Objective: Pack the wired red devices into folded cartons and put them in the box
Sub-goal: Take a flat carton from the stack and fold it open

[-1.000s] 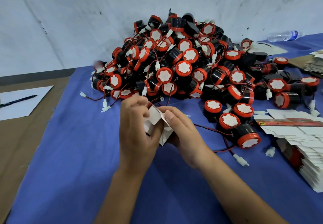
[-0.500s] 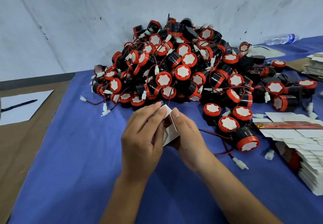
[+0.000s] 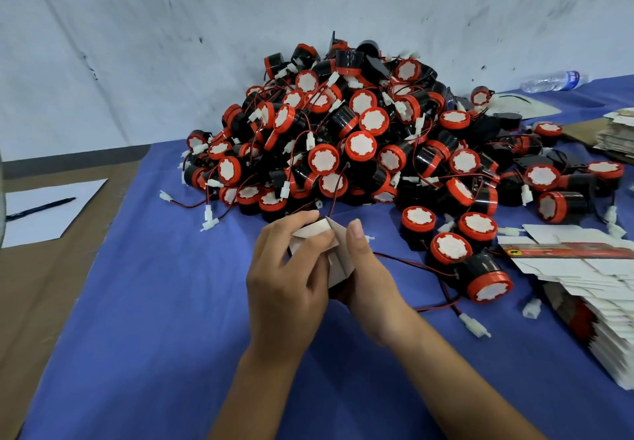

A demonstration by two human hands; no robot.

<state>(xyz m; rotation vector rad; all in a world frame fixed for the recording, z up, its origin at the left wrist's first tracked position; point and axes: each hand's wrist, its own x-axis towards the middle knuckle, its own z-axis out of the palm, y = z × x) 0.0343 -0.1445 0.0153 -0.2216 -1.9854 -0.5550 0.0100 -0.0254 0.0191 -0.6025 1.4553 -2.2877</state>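
At the centre of the blue-covered tabletop (image 3: pixel 137 302), just on the near side of the heap of wired red devices (image 3: pixel 360 144), both hands work one small white carton (image 3: pixel 338 261) held clear of the cloth. The left hand (image 3: pixel 284 285) is curled round the carton's left side, its fingers pressing a flap down across the top. The right hand (image 3: pixel 368 278) grasps the right side, thumb up along the edge of the standing flap. Whether a device already sits inside cannot be seen; the hands hide the interior.

The chief risk is the top flap. If the left fingers press before the tuck lines up with the slot, the thin card will likely crease or buckle instead of sliding in. A red-and-black lead (image 3: pixel 408 263) runs off at 3 o'clock from just behind the right hand toward a loose device (image 3: pixel 485 280). Should that wire belong to the unit being packed, it could get pinched in the flap and keep it from seating.

Flat carton blanks (image 3: pixel 583 268) lie stacked at 3 o'clock, near the loose devices. A sheet of paper with a pen (image 3: pixel 41 204) lies at 9 o'clock and a water bottle (image 3: pixel 552 81) at 1 o'clock. The box for finished cartons is not in view, so the drop-off may mean a reach out of sight.
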